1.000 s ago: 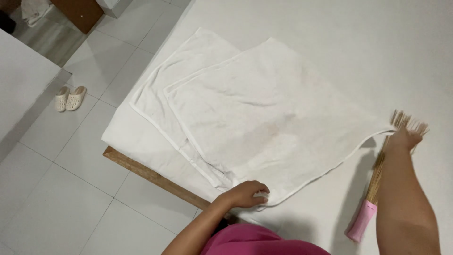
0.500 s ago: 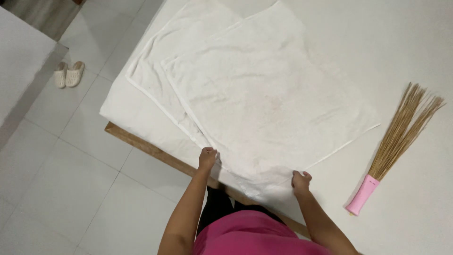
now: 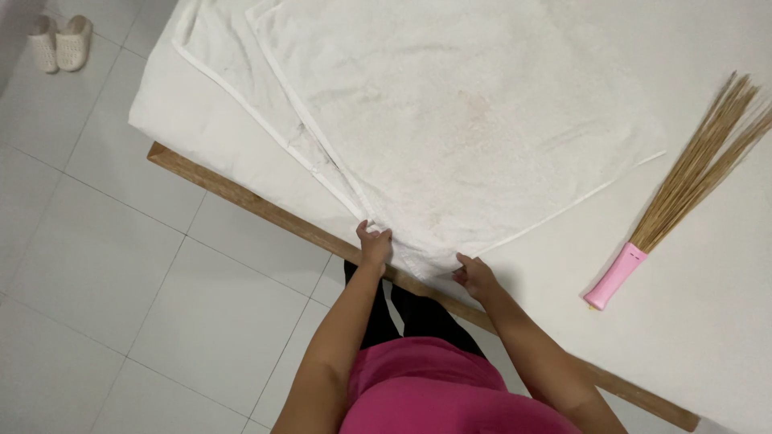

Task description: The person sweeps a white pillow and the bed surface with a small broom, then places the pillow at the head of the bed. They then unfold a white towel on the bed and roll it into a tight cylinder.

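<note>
While both hands grip its near corner, the white towel (image 3: pixel 450 120) lies spread on the bed (image 3: pixel 708 321), extending away ahead of them. Left hand (image 3: pixel 374 243) and right hand (image 3: pixel 476 276) are closed on the hem, equally near. A broom (image 3: pixel 683 193) lies well right of the right hand.

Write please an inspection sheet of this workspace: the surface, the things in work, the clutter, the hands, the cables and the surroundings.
Surface: bed with white sheet, wooden frame edge showing along the near side.
Things in work: top white towel spread flat, faintly stained; second white towel partly under it.
Clutter: stick broom with pink handle lying on the sheet, right of the towels, apart from them.
Hands: left hand and right hand both grip the top towel's near corner.
Cables: nothing seen.
Surroundings: white tiled floor; pair of pale slippers at the far left.
</note>
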